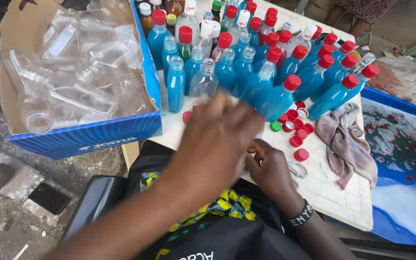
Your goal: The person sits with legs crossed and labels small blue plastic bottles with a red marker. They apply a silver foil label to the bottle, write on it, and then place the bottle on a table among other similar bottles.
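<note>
My left hand [217, 139] is motion-blurred over the near edge of the white table [333, 192], just in front of a clear uncapped bottle [204, 77] and the blue-filled bottles [278, 98]. Its back faces me, so whatever is under its fingers is hidden. My right hand [270, 171], with a beaded bracelet on the wrist, rests curled at the table edge, touching the left hand's fingers. Loose red caps [297, 129] and one green cap [276, 126] lie just right of both hands.
A cardboard box [80, 137] of empty clear bottles stands at the left. A crumpled grey cloth [345, 139] lies to the right, beside a blue tub [400, 159] of soapy water with floating red caps. Many red-capped bottles crowd the back. Another person [362, 9] sits beyond.
</note>
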